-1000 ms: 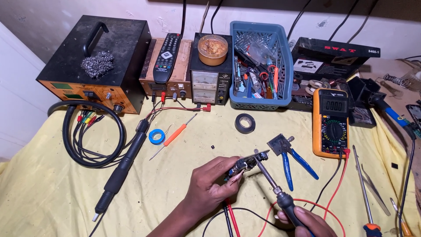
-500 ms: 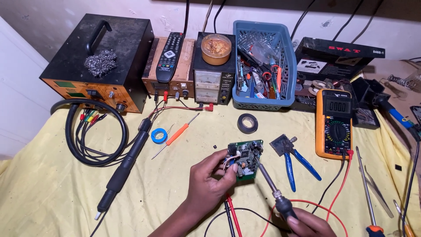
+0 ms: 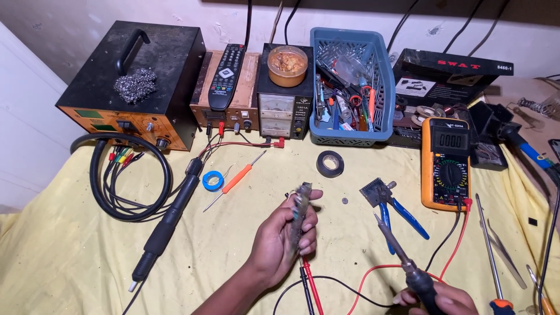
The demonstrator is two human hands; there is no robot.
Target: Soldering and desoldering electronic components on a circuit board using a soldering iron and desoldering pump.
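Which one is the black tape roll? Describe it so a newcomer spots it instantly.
Find the blue plastic basket at the back of the yellow cloth. Just in front of it lies the black tape roll, flat. The smaller blue roll lies further left, beside an orange screwdriver.

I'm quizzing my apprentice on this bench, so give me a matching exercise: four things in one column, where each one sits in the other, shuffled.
Things:
1. small green circuit board
2. black remote control
3. clump of grey steel wool
4. orange-handled screwdriver

Places:
A. on the black box
B. flat on the yellow cloth
C. in the left hand
D. on the wooden box

Pairs: 1-C, 2-D, 3-A, 4-B
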